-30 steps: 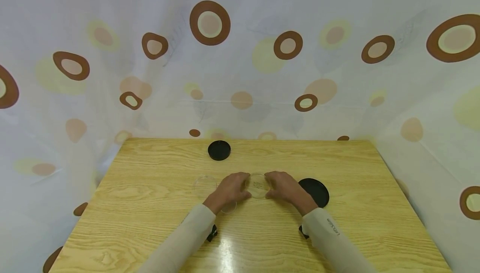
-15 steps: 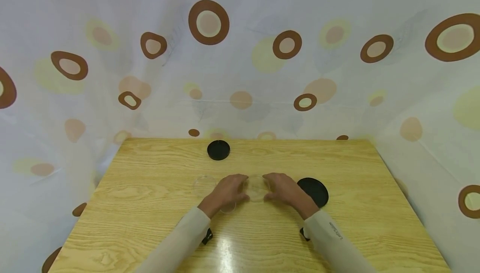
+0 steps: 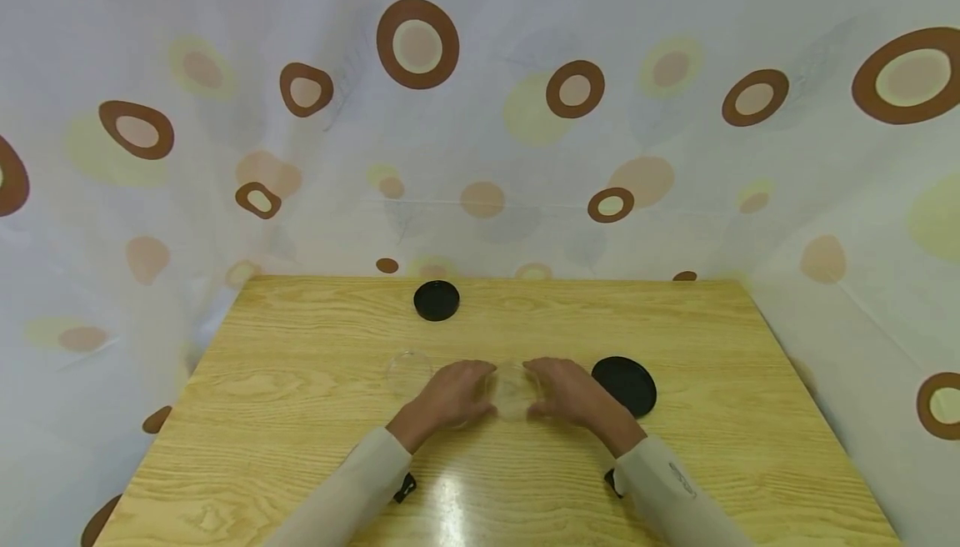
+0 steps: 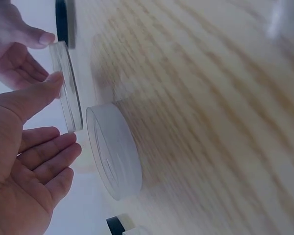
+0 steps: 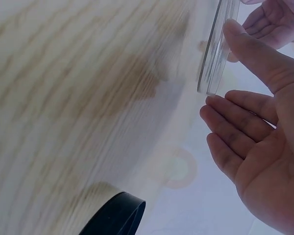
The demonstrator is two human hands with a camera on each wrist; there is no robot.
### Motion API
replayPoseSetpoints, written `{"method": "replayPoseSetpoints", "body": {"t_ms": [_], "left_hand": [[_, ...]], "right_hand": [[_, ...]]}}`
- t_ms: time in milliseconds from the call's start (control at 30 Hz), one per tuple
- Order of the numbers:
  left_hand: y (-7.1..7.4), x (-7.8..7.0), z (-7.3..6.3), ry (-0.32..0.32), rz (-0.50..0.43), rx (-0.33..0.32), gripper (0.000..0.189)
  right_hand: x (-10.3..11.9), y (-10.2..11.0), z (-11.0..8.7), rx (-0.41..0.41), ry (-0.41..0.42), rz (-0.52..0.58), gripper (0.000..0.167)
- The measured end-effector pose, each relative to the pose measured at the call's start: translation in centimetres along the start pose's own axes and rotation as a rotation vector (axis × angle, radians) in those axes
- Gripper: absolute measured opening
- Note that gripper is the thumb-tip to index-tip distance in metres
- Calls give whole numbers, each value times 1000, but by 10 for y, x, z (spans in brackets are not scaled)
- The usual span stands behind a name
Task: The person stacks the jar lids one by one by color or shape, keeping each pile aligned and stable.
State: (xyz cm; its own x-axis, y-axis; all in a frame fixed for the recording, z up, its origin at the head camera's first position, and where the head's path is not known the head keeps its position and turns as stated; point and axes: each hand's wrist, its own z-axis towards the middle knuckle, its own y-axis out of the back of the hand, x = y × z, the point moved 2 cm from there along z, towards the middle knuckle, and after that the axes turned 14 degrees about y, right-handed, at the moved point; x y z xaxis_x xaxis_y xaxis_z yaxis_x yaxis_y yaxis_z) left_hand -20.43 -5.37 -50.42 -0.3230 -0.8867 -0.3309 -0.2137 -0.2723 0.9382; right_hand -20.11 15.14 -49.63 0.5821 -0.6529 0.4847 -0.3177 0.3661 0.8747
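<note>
Gripping clear, round, plastic-looking flat dish by opposite rims, between thumb and fingers of left hand and right hand. Lying between both, equally near each, showing no long axis. Hovering above yellowish wood-grained table, midway between left and right edges.

A clear, shallow round dish, broad face up, is held by opposite edges above the table.
</note>
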Motion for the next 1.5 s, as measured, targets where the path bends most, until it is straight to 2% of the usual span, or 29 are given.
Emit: {"method": "replayPoseSetpoints", "body": {"t_ms": [433, 700, 1233, 1500], "left_hand": [[-1, 1, -16, -52, 27, -32, 59], [-1, 1, -26, -76, 20, -21, 59], [-8, -1, -30, -88, 29, 18, 60], [-10, -2, -29, -87, 51, -1, 60]], "right_hand": [[13, -5, -10, 9, 40, -29, 70], [16, -10, -11, 29, 71, -38, 72], [17, -18, -16, 39, 76, -26, 75], [18, -21, -17, 32, 69, -44, 76]]}}
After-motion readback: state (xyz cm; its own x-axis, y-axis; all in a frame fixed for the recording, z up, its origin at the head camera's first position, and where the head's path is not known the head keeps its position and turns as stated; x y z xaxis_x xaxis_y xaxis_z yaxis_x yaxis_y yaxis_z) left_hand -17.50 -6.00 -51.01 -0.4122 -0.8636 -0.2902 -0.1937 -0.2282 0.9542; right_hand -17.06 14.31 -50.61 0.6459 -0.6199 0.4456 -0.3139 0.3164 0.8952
